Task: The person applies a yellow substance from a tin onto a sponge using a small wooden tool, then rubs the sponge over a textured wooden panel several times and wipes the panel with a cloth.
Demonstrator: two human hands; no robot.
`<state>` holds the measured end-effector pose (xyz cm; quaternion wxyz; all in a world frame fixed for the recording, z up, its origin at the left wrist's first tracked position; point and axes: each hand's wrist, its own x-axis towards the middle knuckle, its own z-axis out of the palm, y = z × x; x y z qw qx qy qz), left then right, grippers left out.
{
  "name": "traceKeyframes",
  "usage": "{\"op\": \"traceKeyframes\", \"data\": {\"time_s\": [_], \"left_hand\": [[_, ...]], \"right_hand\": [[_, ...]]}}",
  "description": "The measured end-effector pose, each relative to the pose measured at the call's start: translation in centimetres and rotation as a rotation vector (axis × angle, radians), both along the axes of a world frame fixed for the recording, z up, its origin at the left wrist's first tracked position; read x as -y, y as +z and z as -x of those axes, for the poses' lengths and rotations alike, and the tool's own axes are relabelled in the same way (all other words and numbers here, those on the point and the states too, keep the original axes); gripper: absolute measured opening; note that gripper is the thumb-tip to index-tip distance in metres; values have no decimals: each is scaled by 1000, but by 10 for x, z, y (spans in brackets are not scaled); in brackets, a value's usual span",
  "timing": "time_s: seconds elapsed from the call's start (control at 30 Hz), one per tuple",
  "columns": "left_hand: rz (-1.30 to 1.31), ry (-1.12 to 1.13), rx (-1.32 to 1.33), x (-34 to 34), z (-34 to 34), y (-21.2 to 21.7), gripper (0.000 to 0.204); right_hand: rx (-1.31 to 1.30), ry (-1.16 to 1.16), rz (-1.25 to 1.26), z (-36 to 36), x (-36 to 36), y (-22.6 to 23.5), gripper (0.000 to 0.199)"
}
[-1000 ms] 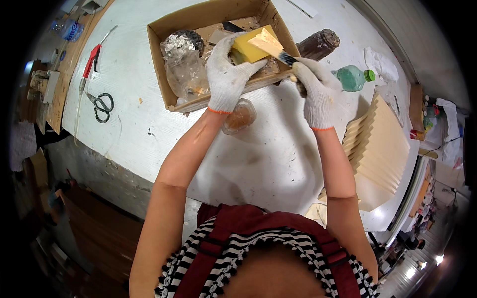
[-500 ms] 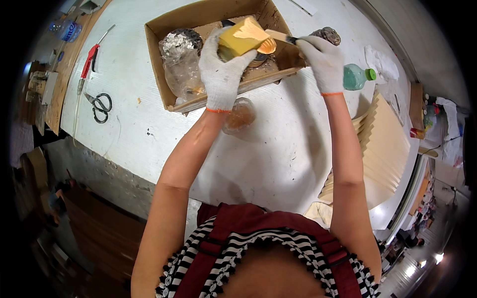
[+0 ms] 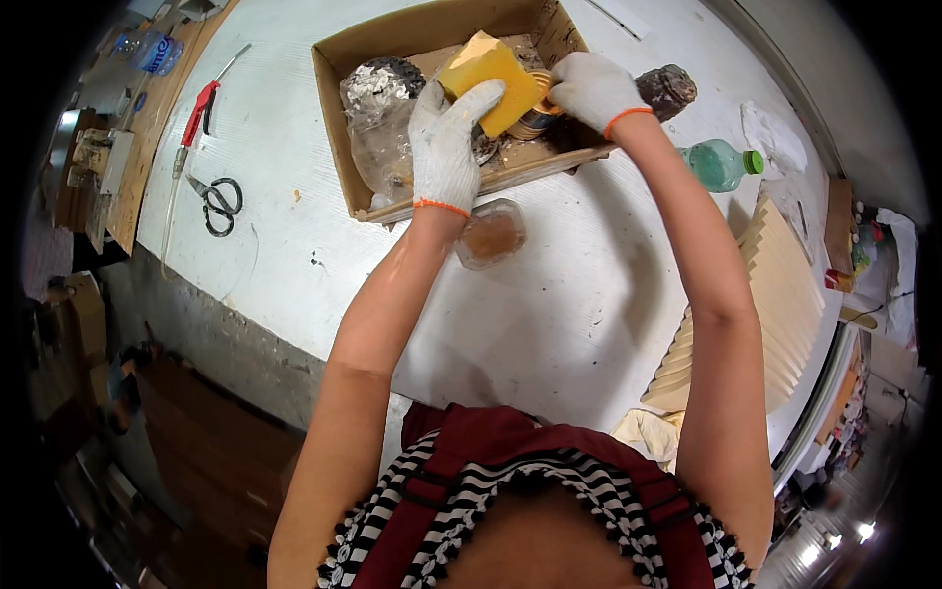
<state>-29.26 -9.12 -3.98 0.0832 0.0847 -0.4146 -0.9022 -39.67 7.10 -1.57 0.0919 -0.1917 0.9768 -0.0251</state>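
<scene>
My left hand, in a white knit glove with an orange cuff, grips a yellow sponge-like block with a paler patch on its upper face. It holds the block tilted over a cardboard box. My gloved right hand is closed at an open tin inside the box, just right of the block. The brush it held a moment ago is now hidden behind the fingers and the tin's rim. A clear plastic bag and a foil-covered lump lie in the box's left part.
A clear container of brown stuff sits before the box. Black-handled scissors and a red-handled tool lie left. Right are a dark lump, a green bottle and stacked cream pleated sheets.
My right hand has moved left and down to the tin, taking the brush out of sight. My left hand has turned the block, so its yellow side now shows more.
</scene>
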Motion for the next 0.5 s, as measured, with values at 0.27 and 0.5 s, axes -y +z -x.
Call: {"op": "traceKeyframes", "data": {"time_s": [0.27,0.5], "left_hand": [[91,19,33,0,-2,1,51],[463,126,40,-8,0,0,54]], "right_hand": [[87,-339,654,-36,-47,27,31],[208,-665,1281,-71,-57,33,24]]}}
